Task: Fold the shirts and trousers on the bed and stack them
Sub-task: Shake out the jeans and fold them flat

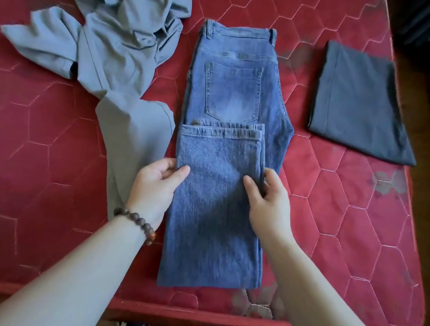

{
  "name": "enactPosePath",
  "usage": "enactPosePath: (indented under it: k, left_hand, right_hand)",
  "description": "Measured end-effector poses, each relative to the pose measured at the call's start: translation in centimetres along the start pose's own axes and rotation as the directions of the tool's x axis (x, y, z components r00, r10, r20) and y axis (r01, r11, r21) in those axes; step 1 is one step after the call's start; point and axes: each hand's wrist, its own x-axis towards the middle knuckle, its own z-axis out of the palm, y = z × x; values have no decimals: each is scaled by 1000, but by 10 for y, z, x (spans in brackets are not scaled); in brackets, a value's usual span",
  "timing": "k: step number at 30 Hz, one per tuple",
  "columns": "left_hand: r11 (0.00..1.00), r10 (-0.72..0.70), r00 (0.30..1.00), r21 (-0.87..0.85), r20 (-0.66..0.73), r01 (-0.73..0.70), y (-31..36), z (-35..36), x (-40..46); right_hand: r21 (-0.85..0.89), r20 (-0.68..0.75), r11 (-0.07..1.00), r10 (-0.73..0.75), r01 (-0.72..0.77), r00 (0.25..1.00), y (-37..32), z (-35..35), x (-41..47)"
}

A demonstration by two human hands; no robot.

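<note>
Red and quilted, the mattress fills most of the view. A rumpled grey garment lies on its left side, spread from the far edge down toward the person. The blue jeans lie in the middle, with the waistband far away and the back pocket facing up. Their legs are folded up, so the hems sit just below the pocket. To the right, well apart from the jeans, lies a dark folded garment.

Both arms reach in from the near edge, one on each side of the folded legs. The left hand pinches the left edge of the jeans, thumb on top and fingers curled around the cloth. The right hand pinches the right edge the same way. A brown bead bracelet sits on the left wrist.
</note>
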Motion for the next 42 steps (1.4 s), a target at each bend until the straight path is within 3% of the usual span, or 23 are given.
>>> enactPosePath:
  k: [4,8,14,19,25,30,32,35,38,42]
  left_hand:
    - [944,-100,990,304,-99,126,-20,-3,29]
    - [809,-83,993,577,-82,115,-36,-10,31]
    - [857,84,992,515,-99,-22,-3,4,44]
    - [881,-28,991,464,-133,88,-8,12,49]
    - [974,-10,979,222,-201,56,3,20,67]
    - [937,23,888,321,-459,141,3,34,77]
    - [933,-5,913,328,-407,151,0,37,76]
    - [959,35,964,280,-263,41,0,38,73]
    - [969,125,943,243,-307,-50,2,36,75]
    - [943,86,959,332,-269,8,3,35,85]
  right_hand:
    - [-302,-15,899,327,-316,945,14,12,28]
    - [-377,29,879,327,-293,944,36,12,24]
    - [-182,-118,969,149,-169,982,33,16,27]
    - [-346,-79,902,244,-256,967,32,22,36]
    - [-281,-40,953,107,-114,993,18,37,65]
    - [-299,-78,931,196,-210,978,10,51,96]
    - [-295,-109,926,211,-234,971,11,54,98]
    - [-218,-135,961,142,-169,981,14,53,93]
    - [-140,-137,987,56,-75,989,17,48,89]
    - [-178,-119,981,58,-79,991,18,47,96]
